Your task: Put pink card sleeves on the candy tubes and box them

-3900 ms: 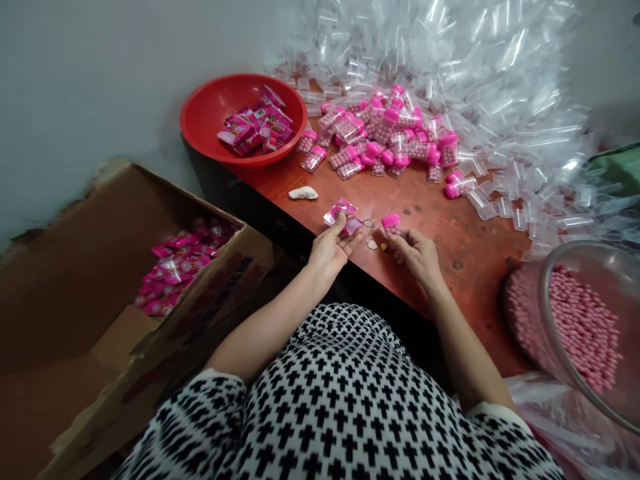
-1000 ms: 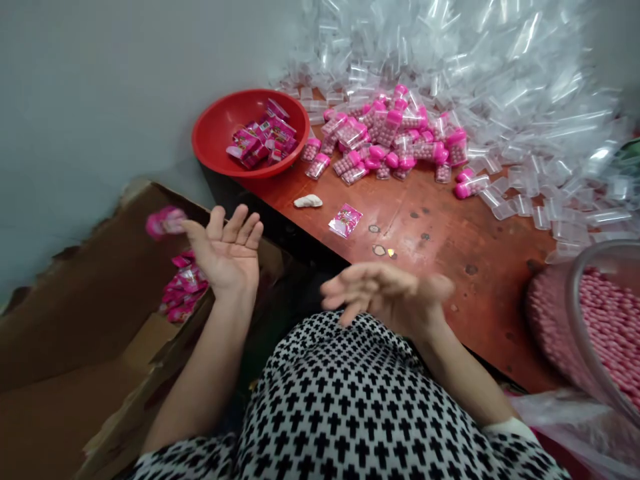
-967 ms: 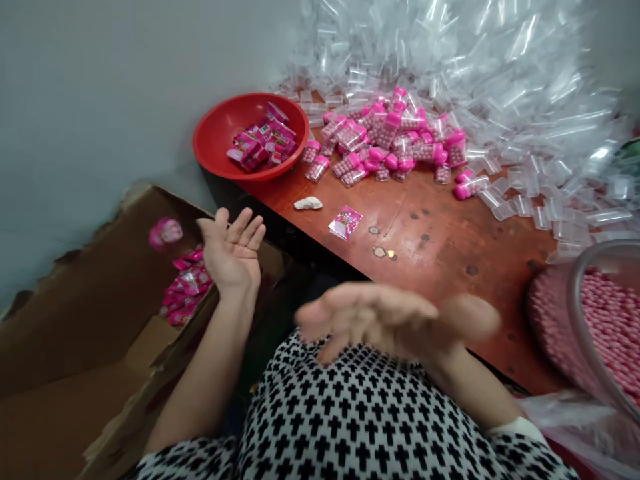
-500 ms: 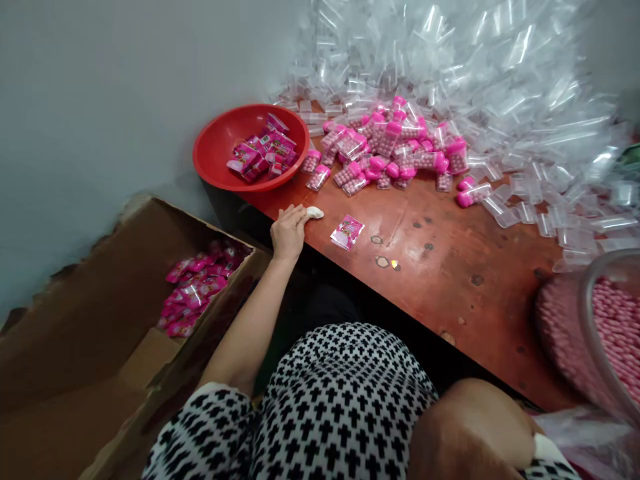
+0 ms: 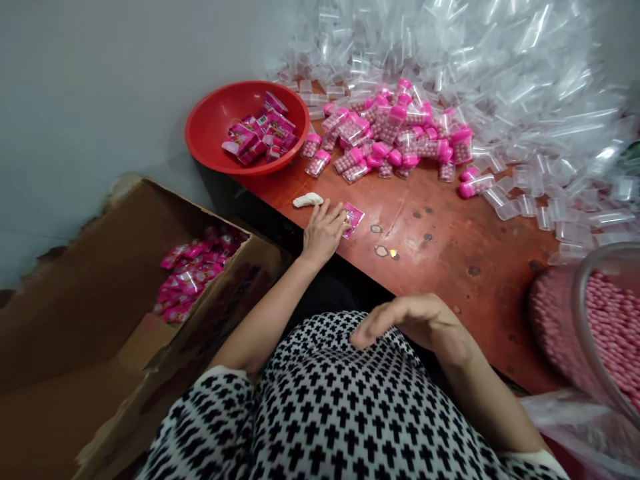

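Observation:
My left hand (image 5: 323,235) lies on the tabletop with its fingers stretched out. Its fingertips rest on the left edge of a flat pink printed packet (image 5: 355,219), covering part of it. A small white crumpled thing, perhaps a rolled cloth (image 5: 306,200), lies just beyond that hand. My right hand (image 5: 415,320) hovers near the table's front edge, in front of my torso. Its fingers are loosely extended and point left, with nothing visible in them. Several small clear bottles (image 5: 357,172) with pink caps, full of pink balls, lie heaped beyond both hands.
A red bowl (image 5: 205,143) of pink packets stands at the table's back left corner. Below left is an open cardboard box (image 5: 100,267) with more packets. Clear bottles (image 5: 500,87) pile up across the back; a tub (image 5: 577,320) of pink balls is at the right.
My left hand has left the white crumpled thing and slid right onto the packet. My right hand has risen from low by my lap, its fingers now in view.

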The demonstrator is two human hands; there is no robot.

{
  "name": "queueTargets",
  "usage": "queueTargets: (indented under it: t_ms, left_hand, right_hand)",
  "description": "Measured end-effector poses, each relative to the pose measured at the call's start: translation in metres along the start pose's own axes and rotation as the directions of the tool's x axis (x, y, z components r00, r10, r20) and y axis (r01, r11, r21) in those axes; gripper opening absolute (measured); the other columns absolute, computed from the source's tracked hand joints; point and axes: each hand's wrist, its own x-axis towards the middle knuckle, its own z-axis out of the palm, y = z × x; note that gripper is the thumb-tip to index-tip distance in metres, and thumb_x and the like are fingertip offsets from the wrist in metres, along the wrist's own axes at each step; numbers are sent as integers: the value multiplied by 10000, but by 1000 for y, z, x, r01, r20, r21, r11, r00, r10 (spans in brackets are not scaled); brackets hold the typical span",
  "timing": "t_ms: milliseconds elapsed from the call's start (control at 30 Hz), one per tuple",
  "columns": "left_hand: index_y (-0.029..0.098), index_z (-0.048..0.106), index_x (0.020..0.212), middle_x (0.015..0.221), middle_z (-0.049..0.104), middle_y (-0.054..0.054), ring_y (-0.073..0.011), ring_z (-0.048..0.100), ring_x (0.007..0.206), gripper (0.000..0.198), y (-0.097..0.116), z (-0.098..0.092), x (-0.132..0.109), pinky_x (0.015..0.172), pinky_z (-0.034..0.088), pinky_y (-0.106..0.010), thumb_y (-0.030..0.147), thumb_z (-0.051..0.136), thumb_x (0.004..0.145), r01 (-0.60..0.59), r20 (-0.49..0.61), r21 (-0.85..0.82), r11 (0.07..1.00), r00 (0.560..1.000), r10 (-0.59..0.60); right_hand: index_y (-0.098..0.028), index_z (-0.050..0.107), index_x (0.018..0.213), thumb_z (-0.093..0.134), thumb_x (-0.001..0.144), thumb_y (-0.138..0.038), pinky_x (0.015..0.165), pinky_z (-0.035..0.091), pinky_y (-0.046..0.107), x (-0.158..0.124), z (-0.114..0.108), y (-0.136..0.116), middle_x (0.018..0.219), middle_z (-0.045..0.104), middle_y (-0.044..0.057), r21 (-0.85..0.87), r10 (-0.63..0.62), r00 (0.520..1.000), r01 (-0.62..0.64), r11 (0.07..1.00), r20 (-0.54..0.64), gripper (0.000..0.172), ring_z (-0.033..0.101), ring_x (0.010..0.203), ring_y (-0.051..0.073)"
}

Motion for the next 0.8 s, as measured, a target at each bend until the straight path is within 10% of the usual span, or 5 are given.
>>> queueTargets:
  t_ms: [167, 300, 633, 733, 800]
  left_hand:
    - [204, 710, 1085, 1260, 660, -59, -283, 486, 1328, 233, -3, 11, 1, 1153, 321, -526, 272, 556, 924, 39, -52, -57, 998, 998, -42]
    - [184, 719, 1031, 1215, 685, -76, -271, 532, 1286, 213, -4, 14, 1, 1149, 334, -516, 246, 544, 926, 30, -81, -85, 996, 996, -37]
    - [176, 723, 1012, 1165, 708, -92, -249, 601, 1208, 261, 32, -6, -8, 1132, 382, -482, 313, 512, 943, -109, -281, -236, 966, 959, 39]
    - [184, 703, 1098, 1213, 683, -115, -267, 616, 1183, 304, 46, -16, -7, 1084, 439, -468, 369, 637, 865, 70, -177, -505, 860, 967, -183]
    - [173, 685, 1134, 1159, 702, -125, -275, 668, 1079, 437, 51, -20, -5, 968, 533, -450, 434, 720, 785, 301, 49, -734, 609, 917, -395]
  right_hand:
    - [-210, 714, 999, 654, 864, -438, 726, 557, 256, 20, -22, 10, 974, 764, 68, -42, -12, 971, 2, 999, -239, 271, 720, 821, 145]
    - [-189, 697, 855, 721, 770, -503, 668, 534, 253, 45, -46, 29, 863, 748, 53, -135, -31, 861, -44, 990, -508, 327, 680, 714, 133]
    - [-217, 535, 1044, 775, 666, -454, 515, 452, 191, 93, -67, 44, 828, 654, -15, -121, -98, 673, 13, 993, -733, 506, 617, 678, 109]
    - [-218, 512, 1063, 765, 665, -400, 426, 383, 166, 96, -77, 34, 673, 568, -79, -126, -136, 683, 64, 990, -718, 505, 541, 536, 80]
    - [-223, 509, 1073, 754, 667, -369, 407, 379, 161, 93, -85, 27, 640, 544, -97, -157, -149, 732, 58, 986, -665, 497, 514, 501, 72]
